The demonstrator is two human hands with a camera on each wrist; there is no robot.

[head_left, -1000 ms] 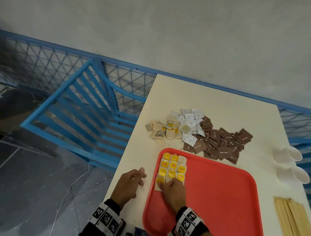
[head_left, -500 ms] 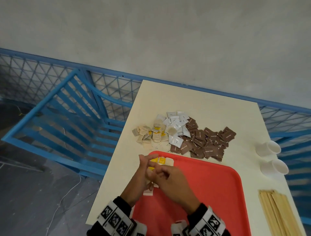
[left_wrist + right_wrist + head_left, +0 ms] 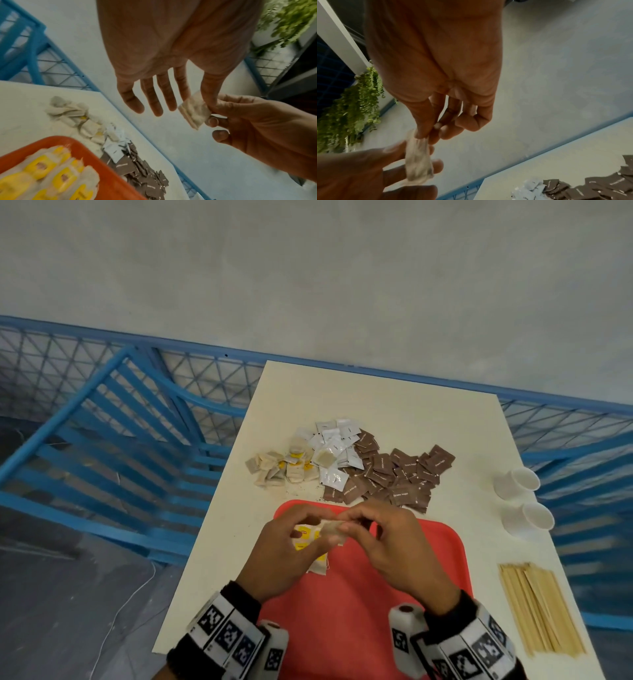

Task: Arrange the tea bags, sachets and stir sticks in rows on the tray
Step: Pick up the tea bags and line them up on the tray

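Both hands meet above the far left corner of the red tray (image 3: 424,583), sharing one tea bag (image 3: 334,529). The right hand (image 3: 390,546) pinches it between thumb and forefinger; the left hand (image 3: 287,546) touches its other edge, with the remaining fingers (image 3: 150,98) straight and spread in the left wrist view (whether the left thumb truly grips is hard to tell). Below them, yellow-tagged tea bags (image 3: 51,175) lie in rows at the tray's 10 o'clock corner. On the cream counter (image 3: 376,405) beyond the tray, loose tea bags (image 3: 277,470) sit at 11 o'clock, white sachets (image 3: 334,453) at 12, brown sugar sachets (image 3: 400,474) just beside them toward 1. Two white paper cups (image 3: 520,498) lie at 2 o'clock, wooden stir sticks (image 3: 537,607) at 3.
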